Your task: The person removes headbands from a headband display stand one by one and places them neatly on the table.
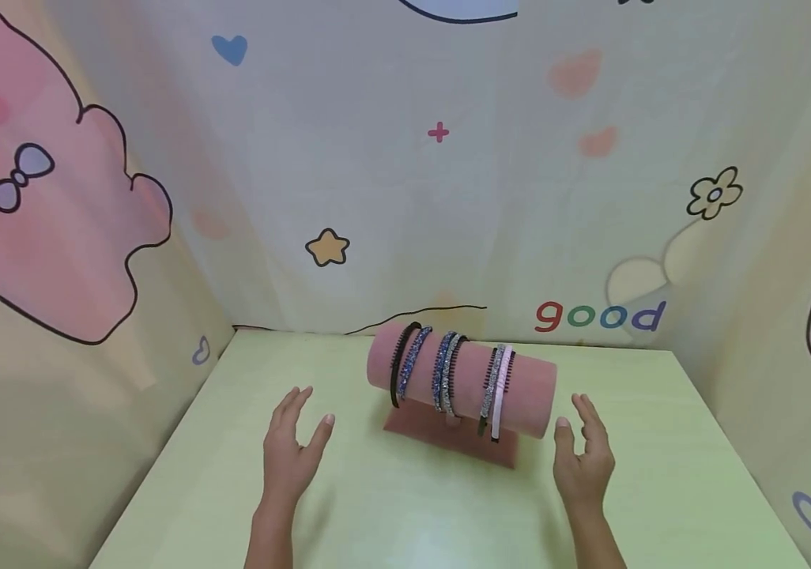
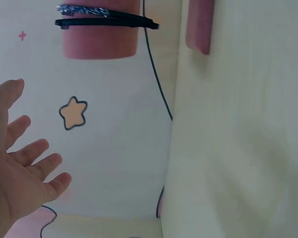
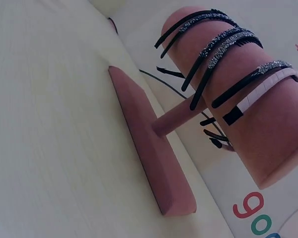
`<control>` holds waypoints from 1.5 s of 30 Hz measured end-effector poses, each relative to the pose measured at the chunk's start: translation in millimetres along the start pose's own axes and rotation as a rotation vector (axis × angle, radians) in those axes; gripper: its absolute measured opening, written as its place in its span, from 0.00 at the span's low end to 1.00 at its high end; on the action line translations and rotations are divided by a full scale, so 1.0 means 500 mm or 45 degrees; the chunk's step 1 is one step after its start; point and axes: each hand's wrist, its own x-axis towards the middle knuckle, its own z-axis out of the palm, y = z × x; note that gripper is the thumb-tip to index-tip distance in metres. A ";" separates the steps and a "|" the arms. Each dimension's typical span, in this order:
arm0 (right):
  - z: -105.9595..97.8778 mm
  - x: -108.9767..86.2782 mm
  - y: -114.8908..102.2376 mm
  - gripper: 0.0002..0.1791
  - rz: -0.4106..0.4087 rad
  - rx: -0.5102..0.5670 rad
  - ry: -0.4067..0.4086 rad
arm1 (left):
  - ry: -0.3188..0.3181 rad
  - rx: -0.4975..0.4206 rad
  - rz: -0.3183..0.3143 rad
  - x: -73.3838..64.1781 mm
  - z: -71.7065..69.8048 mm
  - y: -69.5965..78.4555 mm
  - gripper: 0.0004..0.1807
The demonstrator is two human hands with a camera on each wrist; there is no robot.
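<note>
A pink padded roll (image 1: 533,395) on a pink stand base (image 1: 416,423) holds several headbands. At its left end are a black headband (image 1: 396,367) and a glittery blue headband (image 1: 414,363). Glittery blue and silver headbands (image 3: 221,52) sit mid-roll. Towards the right are a silver glitter headband (image 1: 490,389) and a pale pink headband (image 1: 500,395). My left hand (image 1: 290,454) is held left of the stand, fingers spread, touching nothing. My right hand (image 1: 585,466) is near the roll's right end, fingers loosely extended and holding nothing; the right wrist view does not show it.
The stand rests on a pale green-yellow table (image 1: 348,514). Behind it hangs a printed cloth backdrop (image 1: 377,182), with similar cloth walls at the left (image 1: 43,411) and right (image 1: 754,316) sides.
</note>
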 end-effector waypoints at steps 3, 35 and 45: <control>0.017 0.006 -0.005 0.21 -0.023 0.026 -0.002 | -0.025 -0.060 -0.004 0.011 0.004 0.017 0.29; 0.100 0.078 0.005 0.13 -0.008 -0.005 -0.161 | -0.094 -0.222 0.017 0.080 0.097 0.058 0.27; 0.104 0.083 0.008 0.12 -0.003 -0.002 -0.173 | -0.206 -0.214 0.013 0.110 0.110 0.058 0.29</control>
